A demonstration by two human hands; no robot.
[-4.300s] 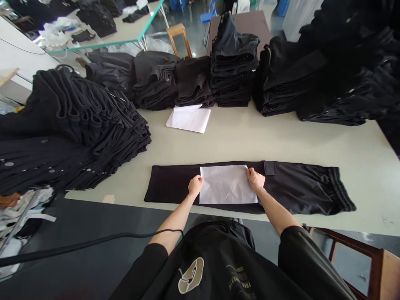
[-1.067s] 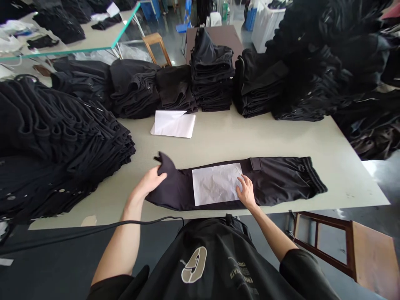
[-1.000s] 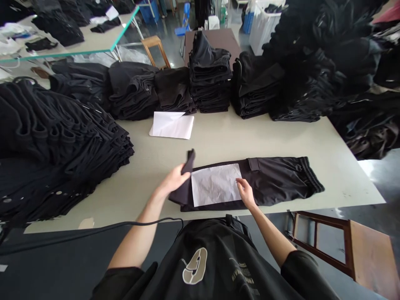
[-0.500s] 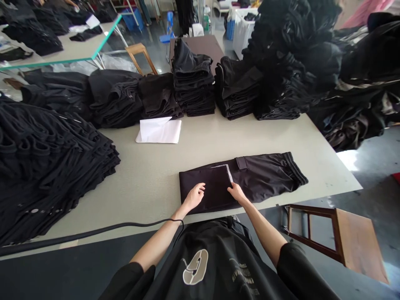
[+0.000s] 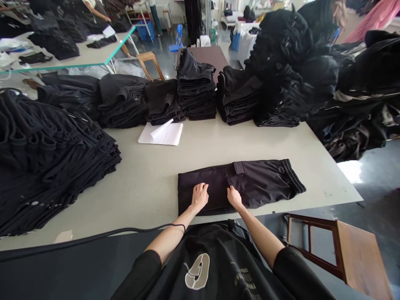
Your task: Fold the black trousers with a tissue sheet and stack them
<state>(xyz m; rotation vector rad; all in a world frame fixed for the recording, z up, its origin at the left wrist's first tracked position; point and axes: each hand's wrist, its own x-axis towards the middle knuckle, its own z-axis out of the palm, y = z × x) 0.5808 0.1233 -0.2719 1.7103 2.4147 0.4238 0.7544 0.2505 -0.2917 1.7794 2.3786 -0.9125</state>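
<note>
Black trousers (image 5: 262, 179) lie folded on the pale table (image 5: 150, 175), with the elastic waistband at the right and a pocket flap near the middle. On the folded leg part at the left, my left hand (image 5: 200, 196) rests with its fingers curled and pressed together; what is under them, if anything, is hidden. My right hand (image 5: 234, 197) pinches the black cloth at the edge of the folded part, below the pocket flap. A stack of white paper (image 5: 165, 135) sits farther back, its top sheet curled up.
Several stacks of folded black garments (image 5: 196, 89) line the table's back edge. A big black heap (image 5: 53, 158) covers the left side. A wooden stool (image 5: 359, 246) stands at the lower right. A dark cable (image 5: 125, 230) runs along the front edge. Behind, a person's arm (image 5: 96, 12) shows.
The pale strip at the edge of the folded part no longer shows. My left hand has moved slightly right and its fingers have curled in. The view has tilted up a little.
</note>
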